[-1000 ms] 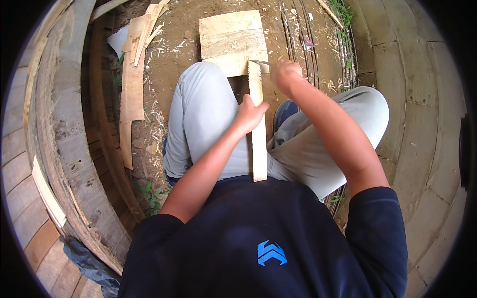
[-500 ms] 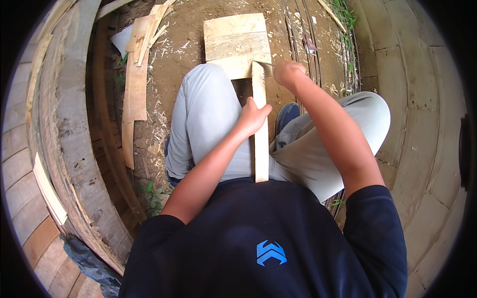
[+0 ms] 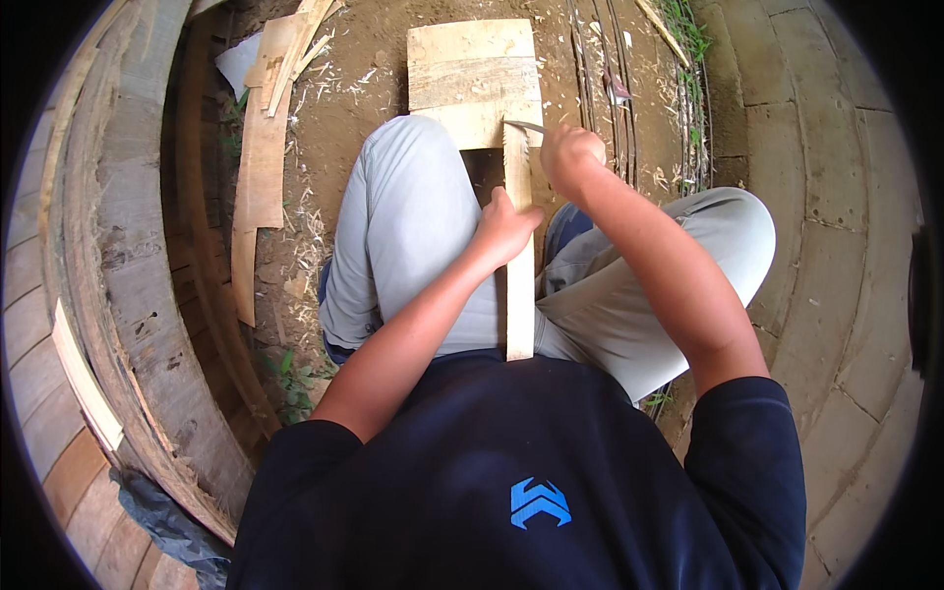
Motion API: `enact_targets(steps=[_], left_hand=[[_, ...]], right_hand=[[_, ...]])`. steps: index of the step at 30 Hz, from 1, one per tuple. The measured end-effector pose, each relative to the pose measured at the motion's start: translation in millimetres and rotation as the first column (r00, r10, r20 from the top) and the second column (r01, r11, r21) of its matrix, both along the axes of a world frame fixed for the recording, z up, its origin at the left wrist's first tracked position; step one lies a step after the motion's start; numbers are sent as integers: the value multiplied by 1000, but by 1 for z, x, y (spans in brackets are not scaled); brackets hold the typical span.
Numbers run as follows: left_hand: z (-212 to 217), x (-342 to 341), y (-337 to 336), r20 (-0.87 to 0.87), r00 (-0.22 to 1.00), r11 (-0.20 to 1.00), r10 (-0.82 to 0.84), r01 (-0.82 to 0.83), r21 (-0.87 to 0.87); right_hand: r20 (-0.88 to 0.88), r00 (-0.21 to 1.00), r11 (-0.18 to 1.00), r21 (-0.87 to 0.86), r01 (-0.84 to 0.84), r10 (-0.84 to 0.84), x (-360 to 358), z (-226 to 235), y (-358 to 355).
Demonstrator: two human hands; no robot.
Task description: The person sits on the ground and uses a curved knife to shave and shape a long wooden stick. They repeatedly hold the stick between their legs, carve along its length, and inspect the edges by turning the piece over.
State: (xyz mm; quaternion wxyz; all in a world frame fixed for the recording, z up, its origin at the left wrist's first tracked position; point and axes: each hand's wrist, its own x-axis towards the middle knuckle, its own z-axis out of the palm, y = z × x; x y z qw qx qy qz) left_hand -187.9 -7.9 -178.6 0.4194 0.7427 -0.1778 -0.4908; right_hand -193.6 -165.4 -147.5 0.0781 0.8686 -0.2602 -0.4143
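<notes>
Slippage looked the likeliest trouble: the left hand [image 3: 503, 228] pinched the pale narrow wooden slat [image 3: 519, 295] mid-length over the lap, directly below where the right hand's [image 3: 570, 157] closed fist drove a thin metal blade [image 3: 524, 126].

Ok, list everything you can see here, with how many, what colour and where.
wooden strip: one, pale, upright between the knees, far end on the board
wooden board: one, pale, on the dirt ahead
blade: one, thin, grey, at the strip's far end
wood offcuts: several, tan, on the ground at left
wood shavings: many, pale, scattered on the dirt
plank wall: weathered grey-brown, curving along the left
paving stones: grey, right
left hand: gripping the strip midway
right hand: holding the blade
</notes>
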Motion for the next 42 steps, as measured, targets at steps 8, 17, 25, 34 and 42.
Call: enact_targets(steps=[8,17,25,34,42], left_hand=[[4,2,-1,-16,1000,1000,-8,8,15],[1,1,2,53,998,998,-39,36,52],[1,1,2,13,1000,1000,13,-13,9],[-2,1,2,4,1000,1000,1,-1,29],[2,2,-1,35,999,1000,-21,20,22]], right_hand=[[-18,997,995,-62,73,-74,8,-10,4],[-8,996,994,55,93,-92,17,7,-17],[-3,998,997,26,67,-67,14,7,-4],[-14,996,990,-116,81,-83,12,-5,12],[96,988,991,-51,126,-121,8,-26,-10]])
